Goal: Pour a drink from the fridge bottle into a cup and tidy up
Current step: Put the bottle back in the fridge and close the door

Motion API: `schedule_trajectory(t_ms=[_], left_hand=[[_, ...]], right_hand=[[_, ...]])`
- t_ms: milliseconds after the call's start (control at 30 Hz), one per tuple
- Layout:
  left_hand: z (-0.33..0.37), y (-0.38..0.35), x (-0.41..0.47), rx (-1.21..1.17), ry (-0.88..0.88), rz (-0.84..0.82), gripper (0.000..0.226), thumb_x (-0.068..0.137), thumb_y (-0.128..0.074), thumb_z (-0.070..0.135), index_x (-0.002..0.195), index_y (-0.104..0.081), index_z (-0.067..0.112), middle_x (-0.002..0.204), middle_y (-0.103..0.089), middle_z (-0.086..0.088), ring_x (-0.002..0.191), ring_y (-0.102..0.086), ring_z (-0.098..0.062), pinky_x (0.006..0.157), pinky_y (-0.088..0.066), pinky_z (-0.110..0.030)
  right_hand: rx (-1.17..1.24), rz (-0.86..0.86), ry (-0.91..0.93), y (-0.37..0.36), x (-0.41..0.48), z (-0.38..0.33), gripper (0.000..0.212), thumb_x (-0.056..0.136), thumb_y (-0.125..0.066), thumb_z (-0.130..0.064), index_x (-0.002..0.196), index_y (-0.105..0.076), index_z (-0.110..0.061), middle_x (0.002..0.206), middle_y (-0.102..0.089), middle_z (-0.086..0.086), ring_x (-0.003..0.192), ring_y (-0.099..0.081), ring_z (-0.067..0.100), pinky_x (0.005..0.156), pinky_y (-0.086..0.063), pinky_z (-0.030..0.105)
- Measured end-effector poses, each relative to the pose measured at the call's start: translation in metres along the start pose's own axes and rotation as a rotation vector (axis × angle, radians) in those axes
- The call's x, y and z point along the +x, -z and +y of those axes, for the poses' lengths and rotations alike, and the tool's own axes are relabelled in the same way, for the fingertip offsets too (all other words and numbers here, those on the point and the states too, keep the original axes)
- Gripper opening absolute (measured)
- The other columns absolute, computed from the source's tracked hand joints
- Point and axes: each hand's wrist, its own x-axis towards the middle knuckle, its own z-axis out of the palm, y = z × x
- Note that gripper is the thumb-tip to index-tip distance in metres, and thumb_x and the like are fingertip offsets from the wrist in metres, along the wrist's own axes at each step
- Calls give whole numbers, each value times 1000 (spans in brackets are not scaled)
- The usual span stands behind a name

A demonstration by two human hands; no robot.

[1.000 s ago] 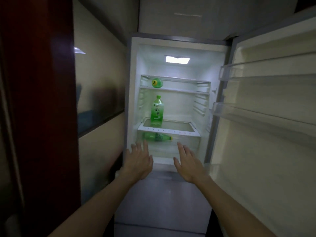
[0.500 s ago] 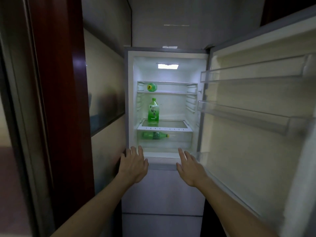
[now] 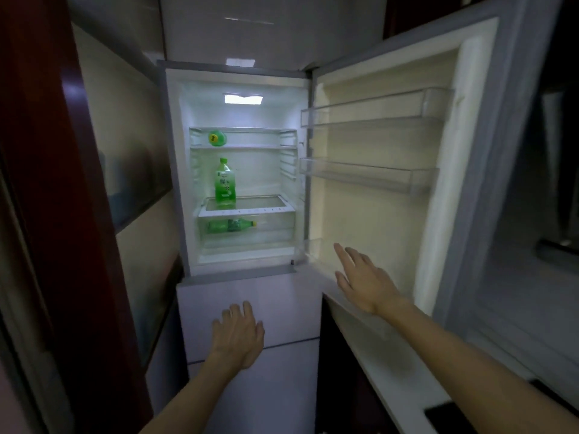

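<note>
Fridge (image 3: 175, 170): centre of the frame, upper door (image 3: 376, 198) swung wide to the right, inside lit.
Upright bottle (image 3: 225, 182): green, standing on the glass shelf (image 3: 250, 205), centre-left.
Lying bottle (image 3: 230, 226): in the drawer under that shelf.
Top bottle (image 3: 217, 138): lying on the highest shelf, one end toward the camera.
Left hand (image 3: 238, 335): lower centre, fingers spread, holding nothing, in front of the lower door.
Right hand (image 3: 363, 278): right of centre, fingers flat and open, holding nothing, near the open door's bottom edge.

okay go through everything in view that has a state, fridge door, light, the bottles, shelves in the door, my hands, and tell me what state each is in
Fridge door: swung wide open.
Interior light: on.
Middle bottle: upright, capped, on the glass shelf.
Top bottle: lying down, end toward the camera.
Bottom bottle: lying on its side, cap to the right.
Door racks: empty.
Left hand: open, holding nothing.
Right hand: open, holding nothing.
</note>
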Motion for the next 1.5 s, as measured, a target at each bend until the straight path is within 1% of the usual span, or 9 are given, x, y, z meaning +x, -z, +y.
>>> schedule_trajectory(t_ms=[167, 300, 433, 567, 733, 1000, 1100, 1267, 1500], left_hand=[[72, 8, 1, -93, -89, -16, 53, 101, -22, 45, 142, -31, 12, 130, -49, -9, 115, -51, -25, 93, -44, -39], [145, 25, 5, -340, -133, -110, 44, 102, -25, 42, 131, -40, 13, 125, -53, -9, 114, -53, -27, 93, -45, -38], [212, 43, 3, -600, -221, -198, 30, 103, -30, 35, 116, -47, 15, 111, -58, -8, 108, -55, -26, 94, -43, -34], [266, 60, 1, -690, -210, -41, 26, 101, -33, 34, 95, -48, 14, 106, -66, -9, 96, -62, -25, 75, -45, -30], [318, 68, 5, -807, -166, 78, 28, 98, -37, 34, 93, -55, 12, 93, -68, -6, 84, -65, -24, 79, -52, -35], [381, 65, 9, -881, -30, -47, 46, 98, -39, 37, 136, -36, 11, 133, -50, -11, 122, -52, -29, 98, -45, -38], [392, 62, 6, -925, -12, -51, 51, 98, -41, 36, 141, -29, 13, 136, -47, -10, 125, -49, -28, 101, -43, -38], [395, 60, 5, -977, 14, -17, 50, 96, -45, 31, 139, -30, 11, 133, -47, -12, 123, -47, -28, 102, -41, -37], [376, 62, -1, -1017, 121, 52, 47, 95, -50, 29, 132, -30, 8, 128, -41, -15, 119, -43, -29, 99, -37, -33]], right_hand=[[-82, 204, -25, 69, -35, 43, 62, 104, -30, -36, 156, -4, -18, 156, -27, 8, 137, -33, 28, 95, -48, 47], [-92, 466, -31, 117, -55, 77, 56, 99, -40, -26, 151, -26, -10, 137, -46, 13, 115, -50, 32, 81, -51, 43], [-73, 676, -98, 152, -66, 123, 55, 93, -40, -21, 145, -34, -5, 126, -50, 16, 105, -52, 32, 78, -52, 43], [-37, 790, -182, 173, -60, 171, 58, 93, -37, -19, 148, -27, -4, 134, -43, 18, 108, -50, 33, 81, -52, 47], [119, 737, -265, 186, -30, 217, 63, 103, -36, -26, 156, -6, -10, 148, -33, 17, 124, -44, 33, 95, -46, 47], [314, 582, -235, 188, 4, 235, 63, 106, -23, -40, 156, 8, -18, 161, -17, 12, 141, -30, 30, 111, -30, 44], [434, 553, -211, 180, 14, 234, 63, 106, -23, -39, 156, 5, -13, 160, -23, 13, 139, -35, 30, 113, -32, 43], [620, 652, -250, 163, 21, 218, 53, 106, -26, -33, 149, -16, -4, 134, -49, 16, 109, -54, 25, 89, -42, 30], [593, 772, -143, 159, 16, 181, 47, 104, -29, -32, 142, -23, -4, 115, -56, 14, 95, -59, 27, 83, -53, 49]])
